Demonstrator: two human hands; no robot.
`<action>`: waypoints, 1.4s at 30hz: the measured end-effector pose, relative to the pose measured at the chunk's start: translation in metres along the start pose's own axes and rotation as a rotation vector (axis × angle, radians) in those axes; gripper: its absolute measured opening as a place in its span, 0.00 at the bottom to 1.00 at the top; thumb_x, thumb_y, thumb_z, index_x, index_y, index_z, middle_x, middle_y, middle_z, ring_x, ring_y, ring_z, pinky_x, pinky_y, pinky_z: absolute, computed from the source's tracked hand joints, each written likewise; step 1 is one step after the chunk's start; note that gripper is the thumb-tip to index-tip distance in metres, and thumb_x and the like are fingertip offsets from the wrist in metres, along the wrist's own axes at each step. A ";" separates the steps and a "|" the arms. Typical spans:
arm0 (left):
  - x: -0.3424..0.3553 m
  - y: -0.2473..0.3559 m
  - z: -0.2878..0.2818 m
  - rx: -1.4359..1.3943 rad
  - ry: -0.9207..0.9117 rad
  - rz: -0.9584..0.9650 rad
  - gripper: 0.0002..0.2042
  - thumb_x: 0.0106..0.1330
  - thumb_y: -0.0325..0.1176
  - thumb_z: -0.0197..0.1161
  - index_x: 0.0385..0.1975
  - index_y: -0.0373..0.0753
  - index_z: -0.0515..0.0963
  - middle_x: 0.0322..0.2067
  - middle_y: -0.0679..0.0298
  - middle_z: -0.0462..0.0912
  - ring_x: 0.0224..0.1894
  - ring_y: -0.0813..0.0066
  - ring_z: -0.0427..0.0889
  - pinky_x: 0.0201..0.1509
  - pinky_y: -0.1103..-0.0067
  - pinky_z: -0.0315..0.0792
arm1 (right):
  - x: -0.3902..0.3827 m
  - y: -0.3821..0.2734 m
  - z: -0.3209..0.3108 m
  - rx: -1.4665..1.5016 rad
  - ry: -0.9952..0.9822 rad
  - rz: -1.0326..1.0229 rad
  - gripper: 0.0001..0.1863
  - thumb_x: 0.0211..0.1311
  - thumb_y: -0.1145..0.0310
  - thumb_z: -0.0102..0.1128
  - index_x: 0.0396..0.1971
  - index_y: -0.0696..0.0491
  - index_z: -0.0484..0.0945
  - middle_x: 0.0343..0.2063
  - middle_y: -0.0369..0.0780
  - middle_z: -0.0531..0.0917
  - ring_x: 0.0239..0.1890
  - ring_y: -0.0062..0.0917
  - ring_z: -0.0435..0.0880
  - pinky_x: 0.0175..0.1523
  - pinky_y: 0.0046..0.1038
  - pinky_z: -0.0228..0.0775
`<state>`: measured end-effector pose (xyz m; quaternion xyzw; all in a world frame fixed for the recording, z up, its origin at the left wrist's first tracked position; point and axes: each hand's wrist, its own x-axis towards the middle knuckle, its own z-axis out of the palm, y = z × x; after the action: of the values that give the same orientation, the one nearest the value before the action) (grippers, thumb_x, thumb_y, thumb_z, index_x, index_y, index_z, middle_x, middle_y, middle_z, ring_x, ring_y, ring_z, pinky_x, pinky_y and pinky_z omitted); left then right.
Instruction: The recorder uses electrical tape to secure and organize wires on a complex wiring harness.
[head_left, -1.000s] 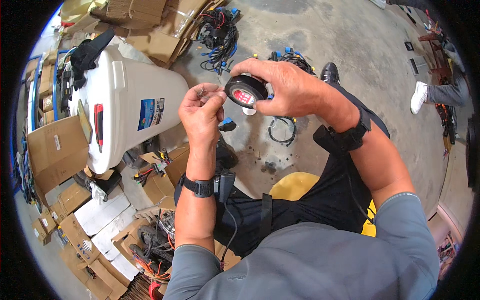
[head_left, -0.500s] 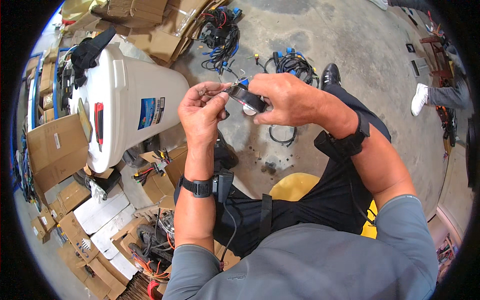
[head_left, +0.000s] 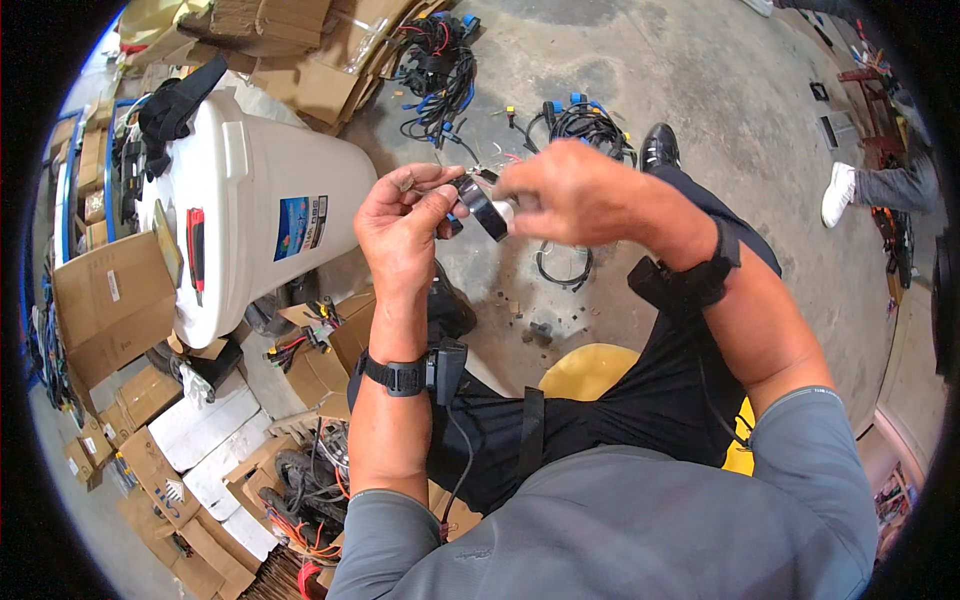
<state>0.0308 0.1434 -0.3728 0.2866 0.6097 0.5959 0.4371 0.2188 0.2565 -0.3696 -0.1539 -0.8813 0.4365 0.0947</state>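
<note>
My left hand (head_left: 405,215) is closed, thumb and fingertips pinching a thin cable end (head_left: 462,182) with fine loose wire strands beyond it. A roll of black tape (head_left: 484,208) sits right at those fingertips, tilted, its pale core facing my right hand. My right hand (head_left: 575,195) is beside the roll at its right, fingers bent and smeared by motion. Whether they still grip the roll does not show clearly. Both hands are raised above the floor in front of me.
At left stands a large white bucket (head_left: 330,175) with a red-handled cutter (head_left: 196,250) on its lid. Coiled black cables (head_left: 585,130) lie on the floor ahead. Cardboard boxes (head_left: 110,300) crowd the left. A yellow seat (head_left: 590,370) shows between my legs. Another person's shoe (head_left: 839,195) is at right.
My right hand has shifted its hold about the tape roll and now blurs. The roll has turned and moved slightly down and left. My left hand stays nearly still.
</note>
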 end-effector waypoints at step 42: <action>-0.015 -0.004 0.008 0.133 -0.255 0.172 0.13 0.52 0.13 0.67 0.36 0.34 0.81 0.33 0.67 0.80 0.36 0.82 0.78 0.41 0.84 0.74 | 0.030 0.017 0.010 0.708 0.049 0.435 0.21 0.59 0.61 0.64 0.44 0.63 0.79 0.25 0.37 0.81 0.24 0.15 0.76 0.30 0.20 0.70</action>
<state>0.0449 0.1340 -0.3732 0.4395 0.5606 0.5483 0.4382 0.1911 0.2694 -0.3888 -0.3047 -0.6213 0.7187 0.0683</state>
